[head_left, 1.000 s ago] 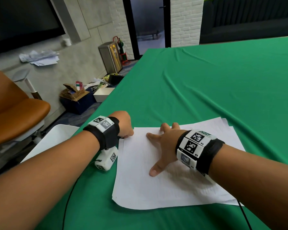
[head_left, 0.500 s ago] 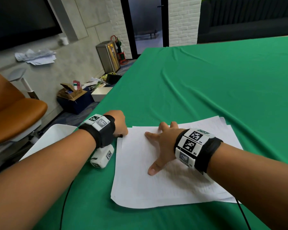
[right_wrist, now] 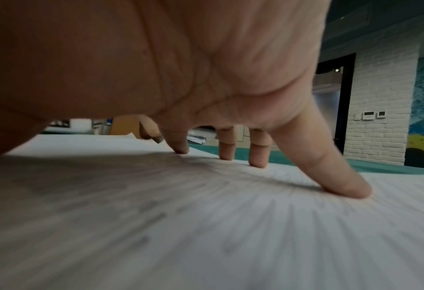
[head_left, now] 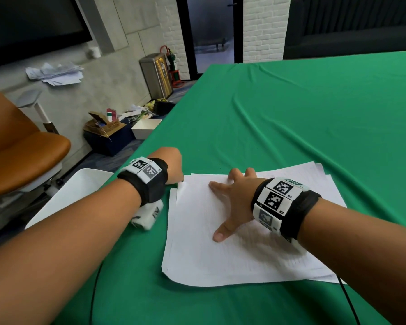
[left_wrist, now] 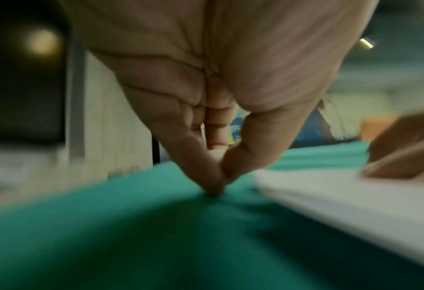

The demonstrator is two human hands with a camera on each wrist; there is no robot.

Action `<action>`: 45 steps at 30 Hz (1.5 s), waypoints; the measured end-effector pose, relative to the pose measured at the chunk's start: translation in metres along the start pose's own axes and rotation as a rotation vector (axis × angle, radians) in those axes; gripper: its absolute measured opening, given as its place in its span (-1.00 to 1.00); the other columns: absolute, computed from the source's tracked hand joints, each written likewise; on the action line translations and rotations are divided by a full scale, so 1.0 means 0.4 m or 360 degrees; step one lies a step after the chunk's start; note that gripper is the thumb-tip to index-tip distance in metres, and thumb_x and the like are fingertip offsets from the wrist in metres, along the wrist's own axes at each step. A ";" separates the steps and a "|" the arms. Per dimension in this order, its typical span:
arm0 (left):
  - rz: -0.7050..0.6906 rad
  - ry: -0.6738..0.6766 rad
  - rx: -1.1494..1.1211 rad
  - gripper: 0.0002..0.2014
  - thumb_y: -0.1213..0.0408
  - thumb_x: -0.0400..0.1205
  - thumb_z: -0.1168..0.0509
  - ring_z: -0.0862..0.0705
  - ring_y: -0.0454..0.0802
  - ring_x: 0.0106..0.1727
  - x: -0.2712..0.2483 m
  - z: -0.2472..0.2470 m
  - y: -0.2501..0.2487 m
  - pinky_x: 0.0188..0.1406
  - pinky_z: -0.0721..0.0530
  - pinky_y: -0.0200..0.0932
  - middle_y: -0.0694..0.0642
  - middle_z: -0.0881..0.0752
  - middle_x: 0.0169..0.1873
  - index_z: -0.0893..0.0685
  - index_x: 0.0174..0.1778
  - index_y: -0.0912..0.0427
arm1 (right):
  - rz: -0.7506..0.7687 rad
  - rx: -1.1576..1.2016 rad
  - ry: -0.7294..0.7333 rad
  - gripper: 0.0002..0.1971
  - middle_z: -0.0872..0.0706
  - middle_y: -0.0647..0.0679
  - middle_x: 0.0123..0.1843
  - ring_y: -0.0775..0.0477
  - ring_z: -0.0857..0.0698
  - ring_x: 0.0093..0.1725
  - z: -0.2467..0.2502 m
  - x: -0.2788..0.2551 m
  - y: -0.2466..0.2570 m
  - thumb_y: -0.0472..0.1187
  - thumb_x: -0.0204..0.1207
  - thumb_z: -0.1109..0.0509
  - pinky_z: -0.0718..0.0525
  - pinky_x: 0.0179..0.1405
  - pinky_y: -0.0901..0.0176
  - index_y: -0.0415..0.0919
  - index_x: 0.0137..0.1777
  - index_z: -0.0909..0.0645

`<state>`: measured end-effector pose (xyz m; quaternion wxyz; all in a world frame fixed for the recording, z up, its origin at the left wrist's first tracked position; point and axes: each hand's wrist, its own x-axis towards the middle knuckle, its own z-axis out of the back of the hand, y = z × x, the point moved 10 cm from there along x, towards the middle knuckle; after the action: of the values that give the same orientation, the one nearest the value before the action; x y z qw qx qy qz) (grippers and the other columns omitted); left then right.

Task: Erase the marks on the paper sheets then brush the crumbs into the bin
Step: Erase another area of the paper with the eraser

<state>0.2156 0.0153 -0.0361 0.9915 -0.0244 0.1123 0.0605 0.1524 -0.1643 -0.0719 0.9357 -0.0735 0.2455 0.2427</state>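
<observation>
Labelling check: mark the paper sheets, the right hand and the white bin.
paper sheets (head_left: pixel 220 261), head view, bare near part of top sheet.
right hand (head_left: pixel 238 198), head view, back of hand.
white bin (head_left: pixel 75 193), head view, its flat top.

White paper sheets (head_left: pixel 232 249) lie flat in a loose stack on green bench, edges slightly fanned at left & far right; faint lines on top sheet. White bin (head_left: pixel 63 198) sits off bench's left edge, w/ rim below bench level.

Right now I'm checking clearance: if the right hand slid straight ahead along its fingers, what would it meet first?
Nothing, probably. The right hand lies flat on the white paper sheets; beyond their far edge only bare green tablecloth shows, though depth is unclear.
</observation>
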 end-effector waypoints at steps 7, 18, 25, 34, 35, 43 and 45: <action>-0.0233 0.0093 -0.0729 -0.92 0.46 0.48 -0.43 -0.78 0.02 -0.44 -0.058 -0.005 -0.079 -0.31 -0.82 -0.14 0.12 -0.85 -0.40 -0.82 -0.22 0.23 | -0.0002 -0.0012 0.0000 0.41 -0.19 -0.14 0.63 -0.43 -0.23 0.57 -0.003 0.013 -0.001 0.72 -0.02 -0.48 -0.50 0.42 -0.42 0.36 0.78 0.18; 0.0137 -0.0116 -0.0649 -0.92 0.37 0.64 -0.38 -0.82 0.06 -0.21 0.001 0.032 0.072 -0.11 -0.84 -0.05 0.17 -0.85 -0.20 -0.79 -0.05 0.25 | 0.0012 -0.0014 -0.0018 0.40 -0.20 -0.13 0.65 -0.42 -0.23 0.59 0.002 0.008 -0.002 0.72 -0.01 -0.47 -0.50 0.41 -0.42 0.31 0.80 0.13; -0.0104 0.1088 -0.2052 -0.82 0.39 0.64 -0.40 -0.87 0.20 0.02 -0.174 -0.176 -0.107 -0.17 -0.87 -0.10 0.23 -0.81 0.00 -0.71 0.14 0.32 | 0.0004 -0.0046 -0.0123 0.41 -0.35 -0.10 0.56 -0.32 -0.38 0.48 0.015 0.003 0.003 0.72 -0.06 -0.50 -0.54 0.31 -0.20 -0.05 0.74 -0.19; 0.0056 -0.0058 -0.2076 -0.92 0.40 0.72 -0.38 -0.81 0.11 0.22 -0.033 -0.034 0.079 0.17 -0.81 -0.08 0.30 -0.81 0.19 -0.72 0.10 0.27 | 0.0012 0.0004 -0.0124 0.42 -0.33 -0.08 0.59 -0.33 -0.34 0.53 0.018 0.001 0.003 0.71 -0.09 -0.52 -0.56 0.33 -0.29 -0.03 0.73 -0.18; -0.0004 0.0155 -0.2204 -0.90 0.40 0.73 -0.35 -0.84 0.13 0.17 -0.052 -0.051 0.035 0.09 -0.83 -0.09 0.28 -0.82 0.18 -0.69 0.14 0.29 | 0.0015 0.0003 -0.0125 0.42 -0.34 -0.09 0.59 -0.33 -0.35 0.52 0.019 0.000 0.003 0.71 -0.08 -0.52 -0.55 0.34 -0.27 -0.04 0.73 -0.19; 0.0061 -0.0257 -0.1760 -0.97 0.31 0.71 -0.41 -0.75 -0.04 0.10 -0.014 -0.060 0.059 0.11 -0.72 -0.18 0.01 -0.82 0.03 -0.75 0.00 0.09 | 0.0018 -0.0001 -0.0138 0.39 -0.36 -0.11 0.58 -0.33 -0.36 0.51 0.023 -0.004 0.006 0.70 -0.05 -0.53 -0.55 0.32 -0.25 -0.07 0.72 -0.21; 0.0106 -0.0535 -0.1832 -0.95 0.26 0.72 -0.41 -0.74 -0.08 0.12 -0.005 -0.007 0.114 0.22 -0.69 -0.10 -0.06 -0.80 0.02 -0.76 -0.02 0.01 | 0.0015 0.0005 -0.0129 0.41 -0.34 -0.11 0.59 -0.33 -0.35 0.52 0.021 -0.003 0.005 0.69 -0.05 -0.53 -0.56 0.34 -0.26 -0.07 0.73 -0.19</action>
<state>0.2072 0.0603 -0.0401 0.8207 -0.5440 -0.0960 0.1458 0.1541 -0.1608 -0.0640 0.9438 -0.0611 0.2081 0.2493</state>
